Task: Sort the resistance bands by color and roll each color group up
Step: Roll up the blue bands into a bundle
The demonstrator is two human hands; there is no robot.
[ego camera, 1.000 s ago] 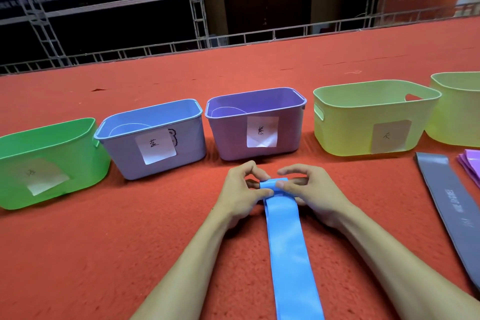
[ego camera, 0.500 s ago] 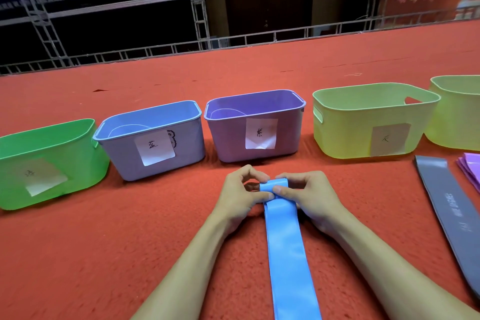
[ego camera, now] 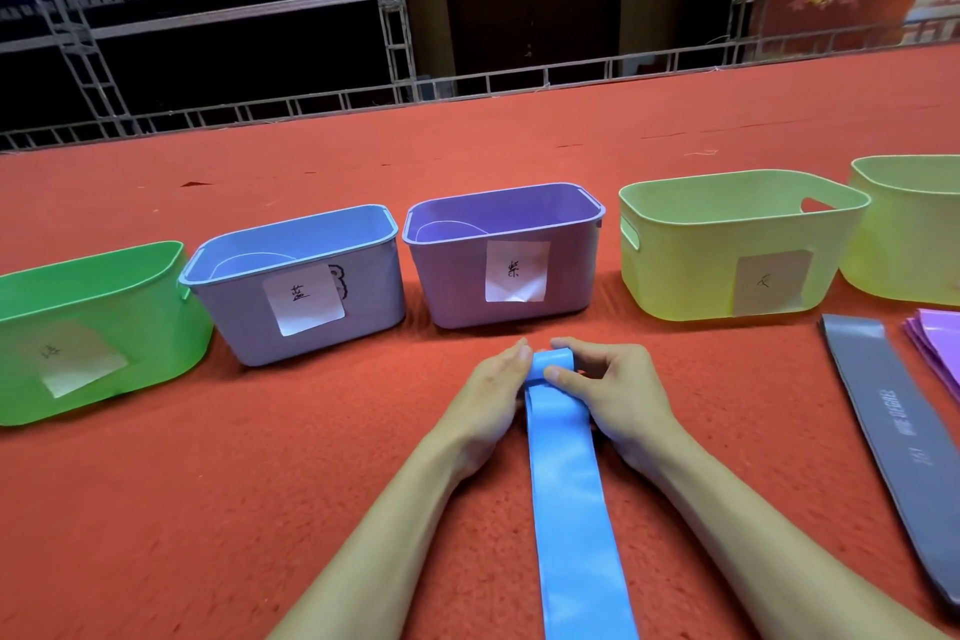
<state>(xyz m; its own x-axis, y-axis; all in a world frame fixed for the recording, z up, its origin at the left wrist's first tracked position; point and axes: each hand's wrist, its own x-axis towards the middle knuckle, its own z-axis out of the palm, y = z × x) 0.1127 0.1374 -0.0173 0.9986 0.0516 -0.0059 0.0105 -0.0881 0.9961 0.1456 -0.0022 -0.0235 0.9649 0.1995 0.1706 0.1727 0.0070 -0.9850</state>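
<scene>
While five bins are standing in a row on the red carpet (ego camera: 260, 483), green bin (ego camera: 104, 286), blue bin (ego camera: 374, 296), purple bin (ego camera: 447, 286) and two yellow-green bins (ego camera: 685, 276), a grey band (ego camera: 893, 431) and stacked purple bands (ego camera: 940, 343) are lying flat at right. Blue band (ego camera: 571, 483) is lying lengthwise, its far end coiled near the purple bin. Left hand (ego camera: 493, 390) is gripping the coil's left side with curled fingers; right hand (ego camera: 613, 390) is pinching it, thumb on top, forefinger curling behind.
</scene>
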